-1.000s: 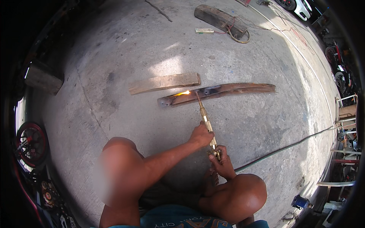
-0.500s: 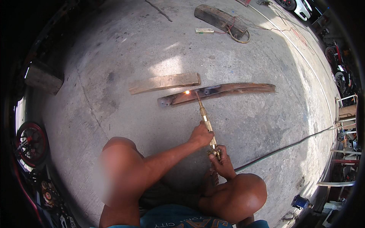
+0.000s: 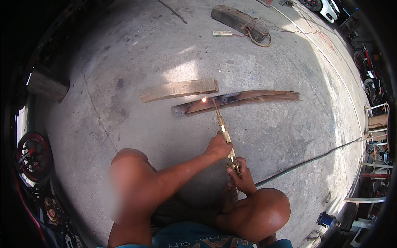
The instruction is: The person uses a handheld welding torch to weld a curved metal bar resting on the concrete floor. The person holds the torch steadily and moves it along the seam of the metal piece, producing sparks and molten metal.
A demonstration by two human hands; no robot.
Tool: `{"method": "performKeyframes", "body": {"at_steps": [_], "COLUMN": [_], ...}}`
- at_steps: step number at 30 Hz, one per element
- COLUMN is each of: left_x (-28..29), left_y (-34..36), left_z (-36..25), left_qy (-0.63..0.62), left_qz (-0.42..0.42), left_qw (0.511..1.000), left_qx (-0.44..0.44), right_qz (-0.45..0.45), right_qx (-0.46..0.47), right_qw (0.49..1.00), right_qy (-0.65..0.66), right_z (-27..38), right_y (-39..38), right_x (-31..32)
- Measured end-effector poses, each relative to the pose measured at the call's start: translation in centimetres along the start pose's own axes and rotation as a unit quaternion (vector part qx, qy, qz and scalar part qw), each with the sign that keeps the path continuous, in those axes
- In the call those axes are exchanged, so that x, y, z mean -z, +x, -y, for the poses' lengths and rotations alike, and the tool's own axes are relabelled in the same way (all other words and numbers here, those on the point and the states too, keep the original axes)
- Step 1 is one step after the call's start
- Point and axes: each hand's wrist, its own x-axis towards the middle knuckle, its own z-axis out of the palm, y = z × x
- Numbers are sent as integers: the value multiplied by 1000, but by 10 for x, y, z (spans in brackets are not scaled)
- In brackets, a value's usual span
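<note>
My left hand [image 3: 219, 144] is closed round the body of a brass gas torch [image 3: 221, 124]. My right hand [image 3: 242, 175] grips the torch lower down, at its valves. The nozzle reaches over a long, curved rusty metal piece [image 3: 269, 96] on the concrete floor, where a small spot [image 3: 204, 100] glows bright orange beside the tip, with dark scorched patches around it. Just beyond that piece lies a pale wooden plank [image 3: 173, 90], parallel to it.
A dark wooden block [image 3: 235, 20] with cords and a small pale box [image 3: 222, 34] lie ahead. A hose [image 3: 306, 162] runs rightward. Another block [image 3: 46, 84] and motorcycle parts [image 3: 34, 156] stand at left; bikes [image 3: 368, 82] and white racks [image 3: 372, 165] line the right.
The long yellow flame seen a second ago has shrunk to a small glowing spot on the metal. My hands and the torch have stayed about in place.
</note>
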Motion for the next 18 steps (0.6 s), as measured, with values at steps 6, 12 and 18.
{"method": "performKeyframes", "body": {"at_steps": [6, 12, 18], "left_x": [0, 1, 5], "left_y": [1, -3, -5], "left_z": [1, -3, -10], "left_qy": [-3, 1, 2], "left_qz": [2, 0, 18], "left_qw": [1000, 1000, 999], "left_qx": [6, 6, 36], "right_qz": [-4, -9, -11], "right_qx": [-4, 4, 19], "right_qw": [1000, 1000, 1000], "right_qy": [-11, -12, -13], "right_z": [-1, -2, -2], "right_y": [0, 0, 1], "right_x": [0, -1, -1]}}
